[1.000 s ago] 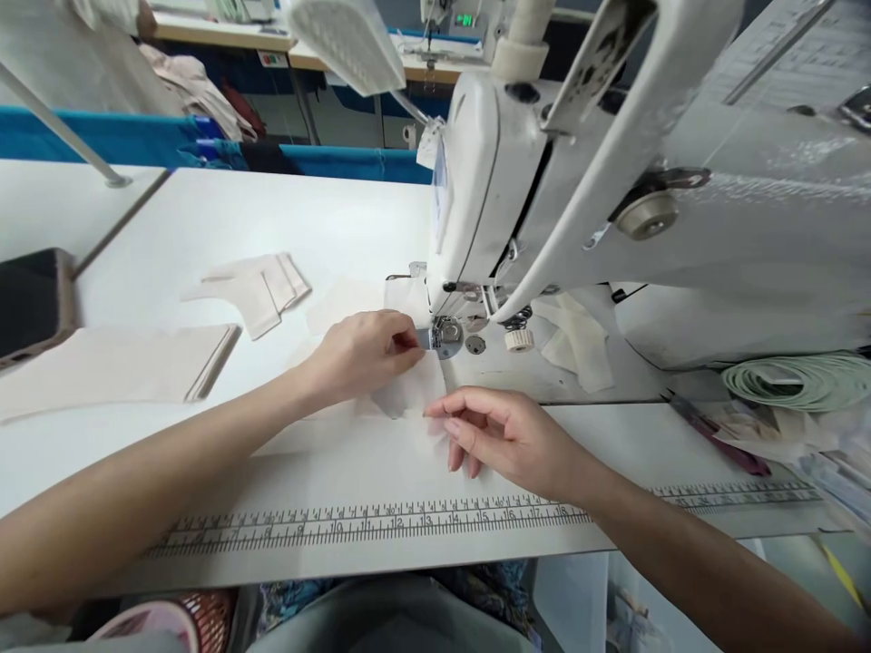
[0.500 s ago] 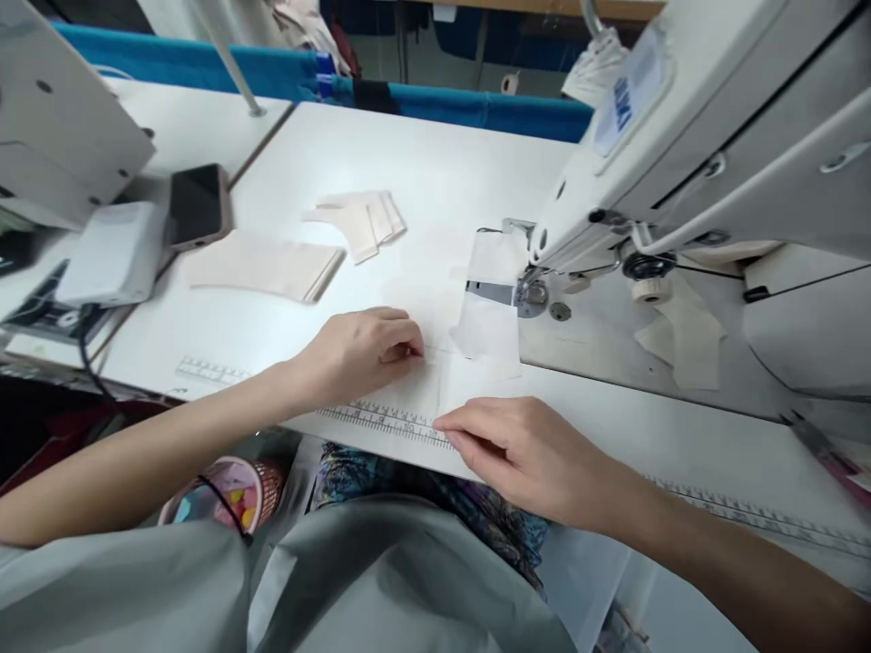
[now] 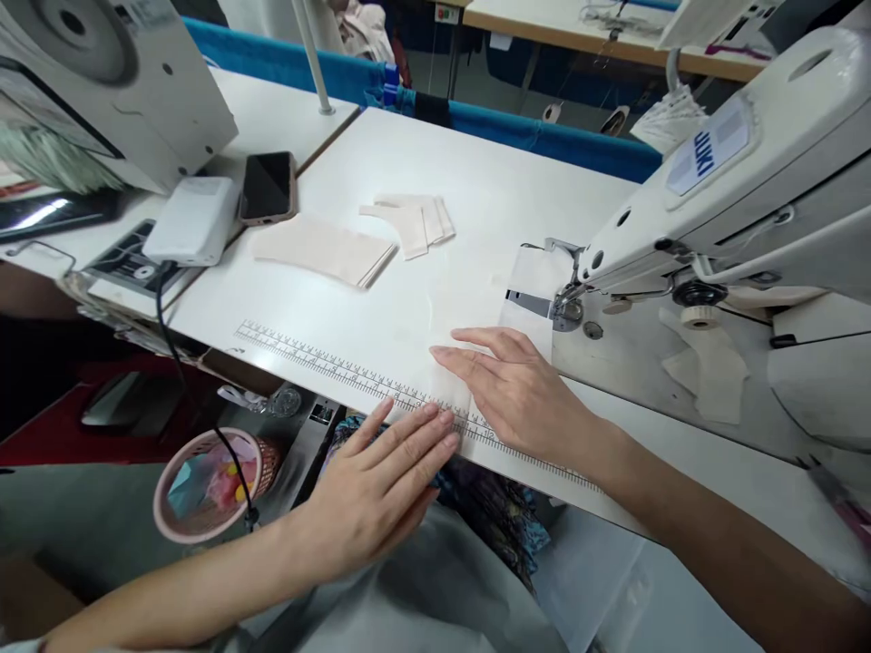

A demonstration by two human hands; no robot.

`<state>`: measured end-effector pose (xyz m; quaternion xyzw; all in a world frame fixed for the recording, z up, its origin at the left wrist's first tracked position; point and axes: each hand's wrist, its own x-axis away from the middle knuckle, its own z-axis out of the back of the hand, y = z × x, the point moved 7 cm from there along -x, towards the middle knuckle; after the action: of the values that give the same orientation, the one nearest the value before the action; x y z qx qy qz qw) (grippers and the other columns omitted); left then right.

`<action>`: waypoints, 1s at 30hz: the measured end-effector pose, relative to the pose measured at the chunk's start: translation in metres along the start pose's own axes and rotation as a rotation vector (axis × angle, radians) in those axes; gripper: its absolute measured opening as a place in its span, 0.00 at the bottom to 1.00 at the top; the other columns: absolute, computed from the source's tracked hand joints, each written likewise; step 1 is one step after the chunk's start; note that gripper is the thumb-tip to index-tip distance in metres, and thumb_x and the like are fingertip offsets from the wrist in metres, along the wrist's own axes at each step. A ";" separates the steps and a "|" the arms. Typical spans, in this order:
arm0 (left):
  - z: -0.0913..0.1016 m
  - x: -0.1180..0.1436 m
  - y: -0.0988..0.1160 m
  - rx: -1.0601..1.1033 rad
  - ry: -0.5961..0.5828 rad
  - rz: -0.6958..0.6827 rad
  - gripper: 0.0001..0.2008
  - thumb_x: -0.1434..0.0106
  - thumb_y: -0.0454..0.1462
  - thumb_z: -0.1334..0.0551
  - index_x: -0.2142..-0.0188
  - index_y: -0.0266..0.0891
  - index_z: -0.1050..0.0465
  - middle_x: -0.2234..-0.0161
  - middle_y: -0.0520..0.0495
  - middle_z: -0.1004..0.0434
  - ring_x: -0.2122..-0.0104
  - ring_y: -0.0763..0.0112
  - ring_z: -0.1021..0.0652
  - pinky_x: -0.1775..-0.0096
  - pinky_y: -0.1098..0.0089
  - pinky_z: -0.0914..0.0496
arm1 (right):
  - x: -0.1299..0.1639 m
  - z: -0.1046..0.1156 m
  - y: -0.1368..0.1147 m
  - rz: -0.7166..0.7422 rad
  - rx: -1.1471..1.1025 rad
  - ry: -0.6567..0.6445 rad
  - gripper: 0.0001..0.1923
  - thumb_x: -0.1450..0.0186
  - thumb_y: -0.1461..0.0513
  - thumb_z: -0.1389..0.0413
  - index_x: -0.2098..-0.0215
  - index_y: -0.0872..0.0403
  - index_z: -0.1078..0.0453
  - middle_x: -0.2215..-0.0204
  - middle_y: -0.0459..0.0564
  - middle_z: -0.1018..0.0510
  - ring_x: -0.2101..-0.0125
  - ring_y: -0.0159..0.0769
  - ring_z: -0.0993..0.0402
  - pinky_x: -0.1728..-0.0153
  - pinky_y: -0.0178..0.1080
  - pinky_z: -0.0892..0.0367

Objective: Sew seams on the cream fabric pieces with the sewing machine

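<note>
My left hand (image 3: 381, 481) lies palm down at the table's front edge, fingers stretched out over the printed ruler scale (image 3: 319, 363). Just beyond it, my right hand (image 3: 507, 381) rests with extended fingers on a thin pale fabric piece (image 3: 442, 385). That fabric is hard to tell from the white tabletop, and my right hand partly covers it. Behind my right hand, white material (image 3: 541, 268) lies by the presser foot of the sewing machine (image 3: 721, 181). Neither hand grips anything.
Stacked pale fabric pieces (image 3: 323, 249) and smaller curved pieces (image 3: 412, 222) lie on the table. Further left are a phone (image 3: 268, 186) and a white box (image 3: 191, 220) with a black cable. A pink basket (image 3: 167, 521) stands below; thread snips (image 3: 840, 499) lie far right.
My left hand has come from the fabric to the front edge, its curled fingers now straight. My right hand has moved from the ruler onto the fabric. The view has shifted left.
</note>
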<state>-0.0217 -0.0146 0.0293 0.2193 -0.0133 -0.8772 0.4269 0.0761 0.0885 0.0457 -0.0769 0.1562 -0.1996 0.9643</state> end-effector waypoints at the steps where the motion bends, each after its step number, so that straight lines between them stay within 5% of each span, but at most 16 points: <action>1: -0.004 0.001 0.002 -0.018 -0.019 -0.001 0.21 0.32 0.34 0.45 0.41 0.32 0.37 0.40 0.44 0.33 0.38 0.63 0.35 0.34 0.58 0.54 | -0.001 -0.003 0.000 0.000 0.010 -0.016 0.23 0.32 0.70 0.56 0.41 0.59 0.37 0.48 0.54 0.24 0.40 0.43 0.41 0.42 0.49 0.44; 12: -0.010 0.007 0.004 -0.149 -0.066 0.045 0.22 0.32 0.36 0.46 0.39 0.33 0.38 0.38 0.45 0.36 0.39 0.63 0.35 0.32 0.56 0.62 | -0.005 -0.012 0.001 -0.012 0.103 -0.040 0.23 0.32 0.70 0.56 0.39 0.61 0.38 0.50 0.53 0.23 0.41 0.43 0.39 0.38 0.52 0.50; 19: 0.004 0.009 -0.001 -0.046 -0.024 0.090 0.23 0.33 0.36 0.44 0.40 0.32 0.38 0.40 0.43 0.33 0.37 0.62 0.37 0.34 0.56 0.51 | 0.000 -0.009 0.001 -0.018 0.012 0.037 0.23 0.33 0.70 0.55 0.41 0.60 0.36 0.48 0.53 0.24 0.41 0.42 0.39 0.39 0.51 0.46; 24: -0.003 0.006 0.012 -0.040 -0.027 0.051 0.23 0.33 0.36 0.44 0.40 0.30 0.38 0.39 0.41 0.34 0.37 0.60 0.37 0.34 0.56 0.48 | 0.002 -0.005 0.000 -0.014 0.014 0.063 0.22 0.32 0.70 0.56 0.42 0.58 0.35 0.45 0.52 0.26 0.41 0.41 0.38 0.38 0.52 0.47; 30: -0.015 0.005 0.016 -0.070 -0.075 0.089 0.26 0.32 0.38 0.45 0.37 0.31 0.42 0.37 0.41 0.38 0.35 0.60 0.40 0.33 0.55 0.53 | 0.005 -0.010 -0.007 0.041 0.086 -0.051 0.19 0.30 0.64 0.53 0.42 0.54 0.33 0.40 0.49 0.32 0.38 0.46 0.42 0.37 0.58 0.52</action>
<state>-0.0065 -0.0259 0.0169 0.1702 -0.0084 -0.8650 0.4720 0.0742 0.0794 0.0361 -0.0374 0.1241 -0.1843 0.9743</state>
